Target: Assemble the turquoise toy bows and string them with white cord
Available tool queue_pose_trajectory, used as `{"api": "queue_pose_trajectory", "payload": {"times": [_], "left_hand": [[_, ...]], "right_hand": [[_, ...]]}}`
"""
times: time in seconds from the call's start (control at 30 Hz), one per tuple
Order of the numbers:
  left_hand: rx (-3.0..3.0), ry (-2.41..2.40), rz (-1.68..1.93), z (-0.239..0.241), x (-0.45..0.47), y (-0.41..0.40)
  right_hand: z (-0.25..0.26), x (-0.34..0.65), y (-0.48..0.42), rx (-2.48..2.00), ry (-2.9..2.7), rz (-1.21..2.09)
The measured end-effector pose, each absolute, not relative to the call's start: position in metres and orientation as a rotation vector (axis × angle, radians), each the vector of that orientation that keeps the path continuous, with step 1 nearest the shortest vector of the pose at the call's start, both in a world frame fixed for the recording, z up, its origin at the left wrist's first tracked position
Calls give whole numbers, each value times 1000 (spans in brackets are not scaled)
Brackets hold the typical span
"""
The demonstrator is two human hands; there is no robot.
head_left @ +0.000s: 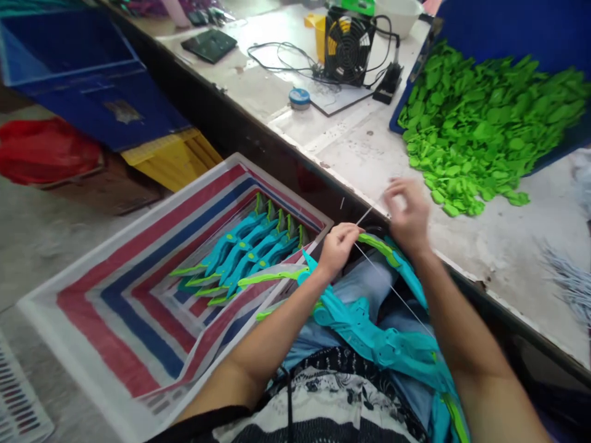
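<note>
A turquoise and lime green plastic toy bow (385, 344) lies across my lap, with a thin white string (394, 292) running over it. My left hand (340, 247) is closed in a pinch at the tip of the bow's green upper limb, where the string passes. Up and to the right, my right hand (409, 212) is blurred by motion, thumb and fingers pinched on the string's end. The string between the two hands looks taut. Exactly how the string sits at the limb tip is hidden under my left fingers.
On my left, a striped-lined crate (92, 320) holds several similar turquoise and green bows (249, 246). The white worktable (341, 154) carries a small fan (348, 49), a blue-lidded tin (299, 98) and a tipped blue bin spilling green plastic pieces (489, 117). White strings (570, 280) lie at right.
</note>
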State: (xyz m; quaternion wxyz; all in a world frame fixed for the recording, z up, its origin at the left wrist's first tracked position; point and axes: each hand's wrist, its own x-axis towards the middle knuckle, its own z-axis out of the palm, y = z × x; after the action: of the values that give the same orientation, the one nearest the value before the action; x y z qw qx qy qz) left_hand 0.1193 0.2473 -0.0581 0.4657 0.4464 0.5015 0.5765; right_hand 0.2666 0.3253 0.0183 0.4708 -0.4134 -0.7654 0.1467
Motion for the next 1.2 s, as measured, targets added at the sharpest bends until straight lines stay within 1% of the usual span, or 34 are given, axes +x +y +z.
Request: {"api": "queue_pose_trajectory", "payload": {"times": [0.07, 0.13, 0.2, 0.3, 0.43, 0.63, 0.8, 0.9, 1.0, 1.1, 1.2], "left_hand": [[813, 1138, 1340, -52, 112, 257], [679, 1155, 1310, -48, 102, 263], [787, 1315, 1338, -44, 94, 264], [1033, 1533, 1408, -41, 91, 258], [793, 1367, 1461, -37, 99, 251], [561, 1137, 1192, -34, 96, 252], [412, 1125, 1274, -32, 101, 254], [324, 1097, 1358, -31, 108, 258], [303, 1070, 1348, -29, 108, 260], [440, 1097, 1292, -29, 105, 256], [640, 1156, 1246, -31, 103, 249]], "right_hand": [[-8, 241, 289, -959, -1860, 600], [-35, 223, 265, -1046, -1766, 737], [-55, 216, 255, -1122, -1667, 816], [-67, 214, 256, -1140, -1590, 867], [-65, 207, 263, -1204, -1469, 834], [-63, 204, 264, -1164, -1427, 816], [-61, 210, 264, -1058, -1517, 853], [-58, 215, 264, -1048, -1598, 692], [-53, 223, 267, -1044, -1775, 529], [-45, 231, 271, -1133, -1978, 419], [-37, 236, 273, -1232, -2132, 383]]}}
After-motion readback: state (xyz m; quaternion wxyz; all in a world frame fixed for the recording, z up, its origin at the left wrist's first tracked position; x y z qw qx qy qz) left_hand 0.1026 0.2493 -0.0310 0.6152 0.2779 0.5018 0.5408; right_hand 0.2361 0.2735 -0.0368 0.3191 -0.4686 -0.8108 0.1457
